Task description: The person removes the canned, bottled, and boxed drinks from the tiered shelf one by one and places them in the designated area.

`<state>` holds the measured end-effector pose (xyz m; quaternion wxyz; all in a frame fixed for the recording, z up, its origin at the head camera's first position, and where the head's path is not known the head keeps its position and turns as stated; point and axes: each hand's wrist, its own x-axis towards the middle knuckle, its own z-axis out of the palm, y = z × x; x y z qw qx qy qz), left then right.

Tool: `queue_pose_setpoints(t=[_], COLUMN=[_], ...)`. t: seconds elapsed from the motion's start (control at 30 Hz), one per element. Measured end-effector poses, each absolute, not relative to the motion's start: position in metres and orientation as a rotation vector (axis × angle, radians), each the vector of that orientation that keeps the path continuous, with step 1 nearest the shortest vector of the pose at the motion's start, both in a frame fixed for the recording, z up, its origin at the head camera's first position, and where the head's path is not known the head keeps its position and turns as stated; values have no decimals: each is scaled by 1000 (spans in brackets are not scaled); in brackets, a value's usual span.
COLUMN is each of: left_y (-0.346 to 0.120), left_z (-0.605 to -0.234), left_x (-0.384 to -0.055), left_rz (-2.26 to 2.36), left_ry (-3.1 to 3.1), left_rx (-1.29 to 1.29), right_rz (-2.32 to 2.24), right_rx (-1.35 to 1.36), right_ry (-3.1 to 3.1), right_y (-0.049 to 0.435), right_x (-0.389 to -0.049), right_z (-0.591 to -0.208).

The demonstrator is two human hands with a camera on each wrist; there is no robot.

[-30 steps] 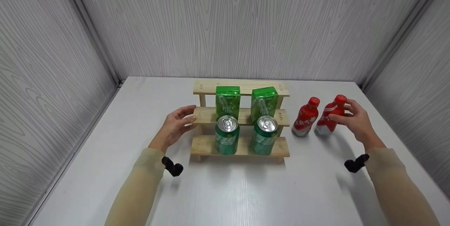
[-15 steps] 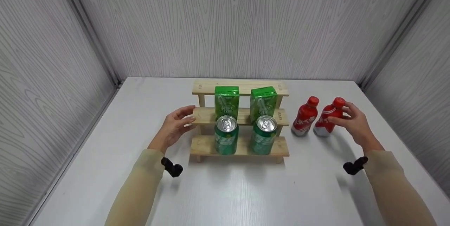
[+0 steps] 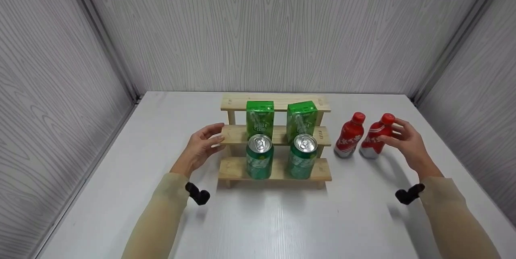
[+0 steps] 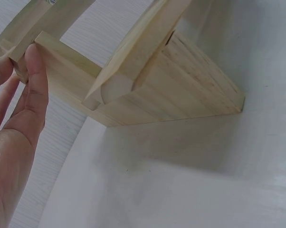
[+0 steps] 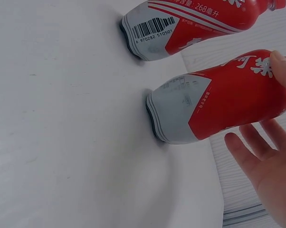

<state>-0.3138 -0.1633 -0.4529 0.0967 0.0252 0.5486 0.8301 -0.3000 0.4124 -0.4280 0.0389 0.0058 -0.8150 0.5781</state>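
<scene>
My left hand grips the left end of the middle step of a three-step wooden shelf; in the left wrist view its thumb and fingers pinch the plank's end. Two green drink cartons stand on the middle step. Below them, two green soda cans occupy the bottom step. Right of the shelf, my right hand is around the upper part of a red plastic bottle, thumb over its front, the other fingers relaxed and spread. This bottle stands upright on the table; a matching bottle stands beside it.
The shelf's top step runs along the back. All this is on a white table, walled at the back and sides by grey wood-grain panels. A black wrist mount juts from each sleeve.
The right-hand bottle has turned slightly upright in place. My right thumb has drawn back a little to the right across it. My left hand stays on the shelf.
</scene>
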Motion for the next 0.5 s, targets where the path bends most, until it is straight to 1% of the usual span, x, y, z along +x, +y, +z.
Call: queue_pose_setpoints(t=[0.23,0.5], left_y=[-163,-163], left_z=[-452,-452], left_x=[-314,-314], left_rz=[2468,2459], left_ry=[1606,1616], left_rx=[77,65], right_rz=[1909,2029], right_rx=[99,118], right_ry=[-2373,-2169], right_y=[422,424], right_x=[-289,-277], right_z=[-425,-412])
